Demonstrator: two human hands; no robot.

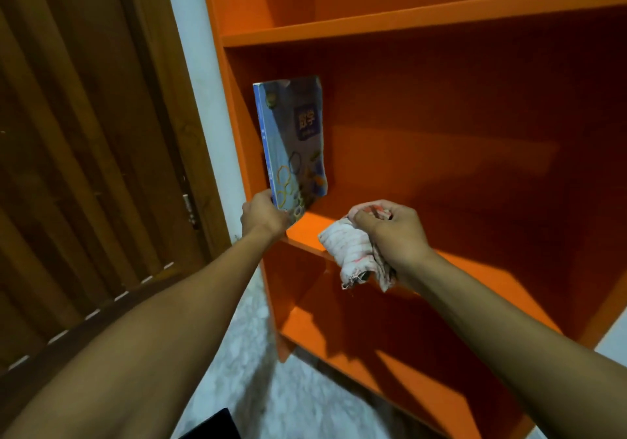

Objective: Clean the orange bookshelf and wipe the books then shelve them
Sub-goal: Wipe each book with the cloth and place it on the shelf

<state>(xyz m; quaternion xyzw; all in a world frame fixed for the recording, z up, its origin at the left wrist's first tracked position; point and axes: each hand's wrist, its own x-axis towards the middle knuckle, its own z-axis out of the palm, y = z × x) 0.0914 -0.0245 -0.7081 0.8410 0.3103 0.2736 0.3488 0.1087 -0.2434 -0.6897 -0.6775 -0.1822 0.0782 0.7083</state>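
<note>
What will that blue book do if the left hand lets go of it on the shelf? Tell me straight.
The blue book looks thin and soft-covered, its far edge wavy, so it probably flexes and sags. It stands upright by the bookshelf side wall with no neighbours, held at its bottom corner by the left hand, so it may well tip over.

**One head-worn view, close to the orange bookshelf**

A single wide-angle camera sits on the person's head, looking forward and down at the orange bookshelf (407,21), which leans across the right of the frame. It stands near enough that both forearms reach in from the lower edge toward the shelf's middle board. Left of the bookshelf the view takes in a brown wooden door (84,133); below it, pale speckled floor (271,387). Lines bow at the edges.
</note>
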